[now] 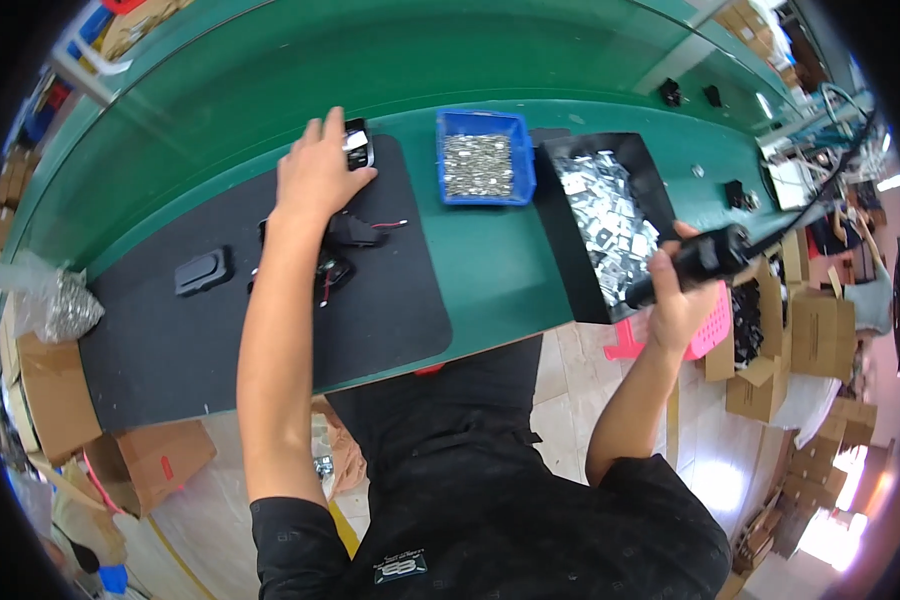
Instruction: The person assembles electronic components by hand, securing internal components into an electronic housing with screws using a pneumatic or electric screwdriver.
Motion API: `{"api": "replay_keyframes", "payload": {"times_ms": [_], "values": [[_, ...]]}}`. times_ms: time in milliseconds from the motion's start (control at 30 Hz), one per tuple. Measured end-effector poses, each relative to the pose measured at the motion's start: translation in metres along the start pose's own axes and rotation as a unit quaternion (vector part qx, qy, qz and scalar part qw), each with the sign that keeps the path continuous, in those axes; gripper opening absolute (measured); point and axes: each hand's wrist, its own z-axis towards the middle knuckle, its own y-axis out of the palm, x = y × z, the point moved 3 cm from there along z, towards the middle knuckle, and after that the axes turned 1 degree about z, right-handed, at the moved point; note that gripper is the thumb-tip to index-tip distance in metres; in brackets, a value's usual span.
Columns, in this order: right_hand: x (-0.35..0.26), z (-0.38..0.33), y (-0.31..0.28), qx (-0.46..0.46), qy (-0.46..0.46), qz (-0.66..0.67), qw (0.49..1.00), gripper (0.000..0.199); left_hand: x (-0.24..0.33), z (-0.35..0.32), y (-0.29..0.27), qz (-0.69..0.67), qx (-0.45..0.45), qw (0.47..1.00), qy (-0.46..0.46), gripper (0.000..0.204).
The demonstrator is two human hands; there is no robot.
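Observation:
My left hand [313, 172] is at the far side of the black mat [390, 290], thumb and fingers closed around a small black casing [360, 150] with a shiny metal part; part of it is hidden. Below that hand, several black casing parts [355, 231] with thin wires lie on the mat, partly hidden by my forearm. My right hand [678, 290] grips a black corded electric screwdriver [705, 258] over the near right corner of a black bin [567, 255]. Inside the bin are many small silver metal plates [610, 215].
A blue tray [483, 200] of small metal pieces stands mid-bench. One black casing [203, 271] lies on the mat's left. A plastic bag of metal parts [70, 310] sits at the left edge. A pink stool [710, 325] and cardboard boxes [820, 335] are at the right; the screwdriver's cable [820, 190] runs to the upper right.

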Motion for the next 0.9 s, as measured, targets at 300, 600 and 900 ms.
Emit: {"api": "replay_keyframes", "payload": {"times_ms": [300, 600, 900], "values": [[0.010, 0.018, -0.008, -0.005, 0.008, -0.130, 0.991, 0.047, 0.039, -0.081, -0.049, 0.076, 0.065, 0.981, 0.165, 0.028], [0.023, 0.006, -0.018, -0.027, 0.025, -0.354, 0.934, 0.029, 0.026, -0.104, -0.043, 0.031, -0.001, 0.984, 0.176, 0.013], [0.020, 0.008, 0.000, -0.306, 0.047, -0.556, 0.771, 0.020, 0.063, -0.139, -0.039, -0.179, -0.052, 0.968, 0.170, 0.018]]}}
